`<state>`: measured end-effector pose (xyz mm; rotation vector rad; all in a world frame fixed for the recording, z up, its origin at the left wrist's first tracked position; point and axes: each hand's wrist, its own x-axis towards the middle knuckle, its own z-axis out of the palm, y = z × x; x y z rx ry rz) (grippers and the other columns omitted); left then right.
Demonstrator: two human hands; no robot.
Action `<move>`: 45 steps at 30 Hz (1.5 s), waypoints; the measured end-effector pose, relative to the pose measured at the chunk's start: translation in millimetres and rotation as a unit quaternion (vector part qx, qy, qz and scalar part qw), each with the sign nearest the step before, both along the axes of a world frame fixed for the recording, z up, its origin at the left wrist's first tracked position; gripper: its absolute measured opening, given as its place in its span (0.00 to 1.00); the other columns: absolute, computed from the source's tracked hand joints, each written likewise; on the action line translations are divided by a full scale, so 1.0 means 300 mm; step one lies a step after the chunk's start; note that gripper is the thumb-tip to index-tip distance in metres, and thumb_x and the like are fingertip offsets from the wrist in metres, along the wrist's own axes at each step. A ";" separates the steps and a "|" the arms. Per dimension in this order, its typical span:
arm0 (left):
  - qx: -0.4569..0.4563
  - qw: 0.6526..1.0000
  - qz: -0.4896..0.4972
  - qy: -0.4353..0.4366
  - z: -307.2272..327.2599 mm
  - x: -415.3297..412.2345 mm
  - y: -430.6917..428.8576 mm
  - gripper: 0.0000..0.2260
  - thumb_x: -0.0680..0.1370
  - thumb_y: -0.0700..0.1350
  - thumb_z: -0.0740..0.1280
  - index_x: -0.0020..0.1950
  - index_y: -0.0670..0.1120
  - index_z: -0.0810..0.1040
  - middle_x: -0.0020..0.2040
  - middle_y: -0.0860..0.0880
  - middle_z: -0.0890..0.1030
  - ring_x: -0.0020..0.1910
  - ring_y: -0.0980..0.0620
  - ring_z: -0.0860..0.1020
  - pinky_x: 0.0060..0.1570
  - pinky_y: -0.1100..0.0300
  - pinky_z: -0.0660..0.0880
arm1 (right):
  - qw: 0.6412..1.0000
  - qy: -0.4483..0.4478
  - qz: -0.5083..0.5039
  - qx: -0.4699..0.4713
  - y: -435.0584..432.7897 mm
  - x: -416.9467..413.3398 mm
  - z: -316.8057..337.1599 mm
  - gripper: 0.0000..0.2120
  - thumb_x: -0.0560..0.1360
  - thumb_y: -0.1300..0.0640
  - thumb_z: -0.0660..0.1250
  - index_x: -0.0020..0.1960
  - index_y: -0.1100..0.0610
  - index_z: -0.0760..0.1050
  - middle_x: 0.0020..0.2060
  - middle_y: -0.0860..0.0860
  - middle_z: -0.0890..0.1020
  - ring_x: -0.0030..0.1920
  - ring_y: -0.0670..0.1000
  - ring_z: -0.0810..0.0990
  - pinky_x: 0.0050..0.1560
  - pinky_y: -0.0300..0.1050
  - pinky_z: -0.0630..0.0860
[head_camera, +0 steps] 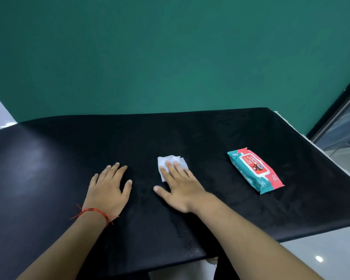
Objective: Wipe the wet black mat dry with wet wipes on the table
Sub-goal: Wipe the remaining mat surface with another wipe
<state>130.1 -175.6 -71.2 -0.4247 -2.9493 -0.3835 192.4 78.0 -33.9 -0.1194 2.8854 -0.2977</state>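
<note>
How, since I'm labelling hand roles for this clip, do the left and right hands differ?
The right hand presses straight fingers on a white wipe; the left hand lies on the bare black mat, holding nothing. The left wrist wears a red string bracelet; the right wrist is bare. The right hand lies nearer the wipes pack than the left. Both are flat, palm down, on the mat.

One head-worn cam, wide-angle: looks fwd & down, close over the black mat (59, 158), its near edge at frame bottom; green wall (170, 47) fills upper frame.
</note>
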 end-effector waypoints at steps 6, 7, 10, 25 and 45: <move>0.004 1.000 0.001 0.006 0.000 0.002 0.001 0.31 0.81 0.65 0.47 0.81 0.56 0.67 0.82 0.54 0.65 0.83 0.51 0.59 0.81 0.44 0.57 | 0.998 -0.009 -0.059 0.014 0.119 -0.051 -0.003 0.42 0.82 0.27 0.43 0.86 0.49 0.36 0.84 0.48 0.33 0.82 0.49 0.28 0.83 0.53 0.35; 0.004 1.000 0.001 0.006 -0.001 0.002 0.002 0.31 0.81 0.65 0.47 0.81 0.56 0.67 0.82 0.54 0.65 0.83 0.51 0.59 0.81 0.44 0.57 | 0.999 -0.013 -0.050 0.015 0.107 -0.033 -0.004 0.44 0.81 0.26 0.43 0.86 0.50 0.35 0.84 0.48 0.32 0.82 0.49 0.27 0.83 0.54 0.35; 0.004 1.000 0.003 0.001 -0.002 0.001 0.002 0.30 0.81 0.65 0.48 0.81 0.56 0.67 0.82 0.54 0.65 0.83 0.51 0.59 0.81 0.44 0.57 | 1.000 -0.020 -0.001 0.013 0.029 -0.009 -0.009 0.46 0.80 0.24 0.43 0.85 0.51 0.33 0.83 0.48 0.31 0.81 0.50 0.26 0.83 0.55 0.34; 0.010 1.000 0.005 -0.005 -0.001 0.005 -0.003 0.31 0.81 0.66 0.47 0.81 0.57 0.66 0.82 0.56 0.64 0.83 0.54 0.58 0.81 0.46 0.56 | 0.996 0.000 -0.087 0.005 0.094 -0.206 -0.028 0.45 0.79 0.24 0.40 0.86 0.49 0.36 0.84 0.47 0.33 0.82 0.49 0.28 0.83 0.55 0.36; -0.002 1.000 0.010 -0.019 0.000 0.003 0.002 0.30 0.81 0.65 0.49 0.81 0.57 0.67 0.81 0.57 0.65 0.82 0.55 0.59 0.81 0.47 0.57 | 0.998 0.002 -0.059 0.003 0.046 -0.407 -0.037 0.48 0.78 0.22 0.41 0.86 0.52 0.35 0.84 0.50 0.33 0.82 0.53 0.28 0.83 0.57 0.34</move>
